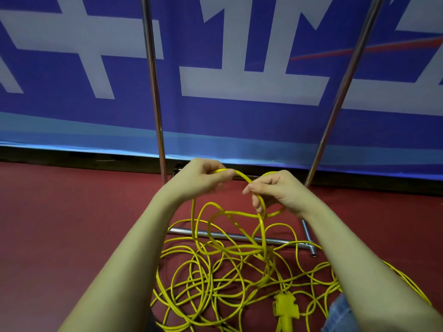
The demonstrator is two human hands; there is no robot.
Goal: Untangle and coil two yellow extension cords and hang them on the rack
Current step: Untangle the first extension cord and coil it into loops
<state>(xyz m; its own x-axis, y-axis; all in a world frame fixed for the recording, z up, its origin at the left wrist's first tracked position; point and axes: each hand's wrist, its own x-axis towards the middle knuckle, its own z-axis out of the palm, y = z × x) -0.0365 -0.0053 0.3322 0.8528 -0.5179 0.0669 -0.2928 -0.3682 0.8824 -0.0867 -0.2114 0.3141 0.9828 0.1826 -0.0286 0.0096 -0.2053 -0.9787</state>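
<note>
A tangle of yellow extension cord [215,279] lies in loose loops on the red floor below my arms. A yellow socket block [286,305] sits in the pile at the lower middle. My left hand [201,179] pinches a raised stretch of the cord between thumb and fingers. My right hand [275,190] grips the same stretch a little to the right, with the cord running down past its fingers into the tangle. The metal rack [153,92] stands right behind my hands, with two upright poles and nothing hanging in view.
The rack's low base bars [239,236] lie on the floor under the cord, ending in a T-joint [311,248] at right. A blue and white banner [239,80] covers the wall behind. Blue denim [340,312] shows at the lower right.
</note>
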